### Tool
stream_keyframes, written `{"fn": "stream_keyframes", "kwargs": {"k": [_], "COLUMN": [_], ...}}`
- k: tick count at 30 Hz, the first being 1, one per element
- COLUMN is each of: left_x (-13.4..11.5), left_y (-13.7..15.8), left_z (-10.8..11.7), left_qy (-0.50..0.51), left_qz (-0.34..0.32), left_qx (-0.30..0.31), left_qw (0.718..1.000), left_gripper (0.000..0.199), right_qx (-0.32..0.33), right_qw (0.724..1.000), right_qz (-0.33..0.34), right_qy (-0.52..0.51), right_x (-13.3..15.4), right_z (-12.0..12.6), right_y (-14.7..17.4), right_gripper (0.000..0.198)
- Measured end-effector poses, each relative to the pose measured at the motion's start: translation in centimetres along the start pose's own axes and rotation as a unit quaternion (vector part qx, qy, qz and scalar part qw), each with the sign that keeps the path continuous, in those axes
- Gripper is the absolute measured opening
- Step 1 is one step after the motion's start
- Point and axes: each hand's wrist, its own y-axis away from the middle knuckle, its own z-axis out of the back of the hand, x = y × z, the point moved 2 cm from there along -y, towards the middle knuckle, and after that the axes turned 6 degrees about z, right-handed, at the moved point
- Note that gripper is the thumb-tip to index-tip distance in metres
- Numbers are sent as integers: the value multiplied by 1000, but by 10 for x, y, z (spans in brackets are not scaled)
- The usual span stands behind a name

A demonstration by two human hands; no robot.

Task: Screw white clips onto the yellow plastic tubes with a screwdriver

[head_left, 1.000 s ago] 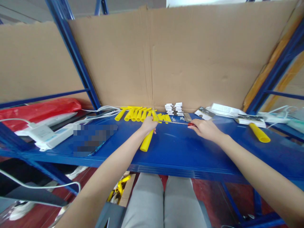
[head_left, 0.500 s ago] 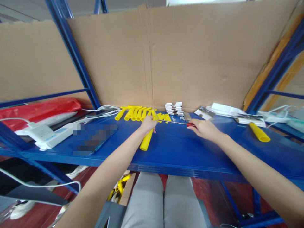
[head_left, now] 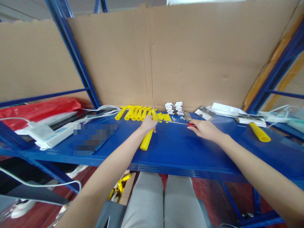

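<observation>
My left hand (head_left: 148, 123) is closed around a yellow plastic tube handle (head_left: 146, 141), whose hollow end points toward me while a yellow head shows past my fingers. In my right hand (head_left: 204, 129) is a screwdriver (head_left: 189, 125) with a red handle, gripped closed. Its thin metal shaft runs left to the head of the yellow piece beside my left hand; the exact contact at the tip is too small to make out. Behind my left hand lies a row of similar yellow handles (head_left: 130, 114). Small flat yellow pieces (head_left: 167, 118) lie just beyond the shaft.
White-and-dark packets (head_left: 174, 108) are stacked at the back, near small screws (head_left: 182, 117). Another yellow tube (head_left: 260, 133) lies far right. A white power strip (head_left: 57, 134) and red bag (head_left: 42, 109) are at left. Below the blue shelf (head_left: 185, 152) stands a box (head_left: 128, 193) of yellow parts.
Almost nothing differs. Both hands hold the same places, with the screwdriver still across to the yellow piece.
</observation>
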Motion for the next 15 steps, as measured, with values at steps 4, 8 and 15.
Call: {"fn": "stream_keyframes", "kwargs": {"k": [4, 8, 15], "left_x": [-1, -1, -1], "left_y": [1, 1, -1], "left_z": [0, 0, 0], "left_qy": [-2, 6, 10], "left_qz": [-2, 0, 5], "left_qx": [8, 2, 2], "left_qw": [1000, 1000, 1000], "left_gripper": [18, 15, 13], "right_qx": [-9, -17, 19], "right_qw": [1000, 999, 1000], "right_qz": [-10, 4, -4], "right_qy": [17, 33, -6], "right_x": [-2, 0, 2], "right_z": [2, 3, 0], "right_y": [0, 1, -1], "right_gripper": [23, 21, 25]}}
